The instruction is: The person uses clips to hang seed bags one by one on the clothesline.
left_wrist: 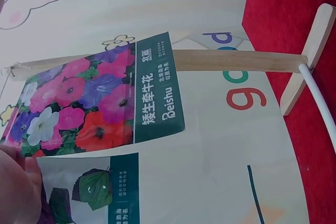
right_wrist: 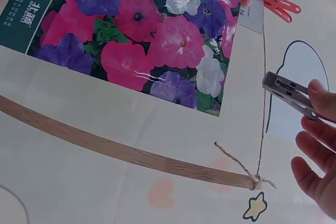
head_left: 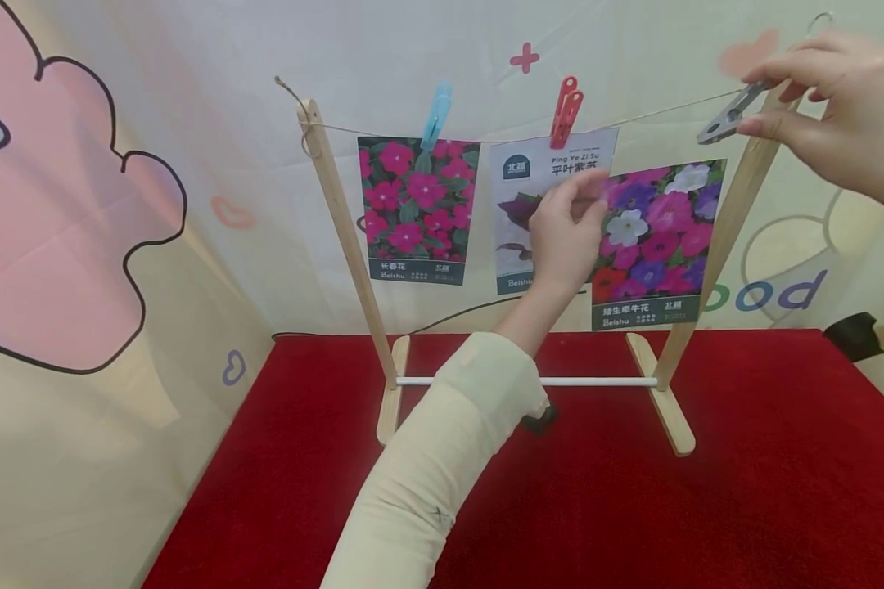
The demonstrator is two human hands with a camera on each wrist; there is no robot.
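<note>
My left hand (head_left: 566, 233) pinches the top left corner of a seed packet (head_left: 659, 233) printed with pink, purple, white and red flowers. The packet hangs tilted a little below the string (head_left: 674, 106), apart from it, as the right wrist view also shows. My right hand (head_left: 843, 114) pinches a grey clothespin (right_wrist: 287, 94) between thumb and fingers, its tip by the string near the right post. Behind my left hand, a white seed packet (head_left: 511, 237) hangs under a red clothespin (head_left: 566, 119). Farther left, a pink-flower packet (head_left: 420, 204) hangs from a light blue clothespin (head_left: 436, 119).
The string runs between two wooden posts (head_left: 346, 229) on flat feet, joined low down by a white rod (head_left: 597, 382). A red cloth (head_left: 597, 507) covers the table. A printed curtain (head_left: 265, 245) stands behind. Something dark (head_left: 852, 337) shows at the right edge.
</note>
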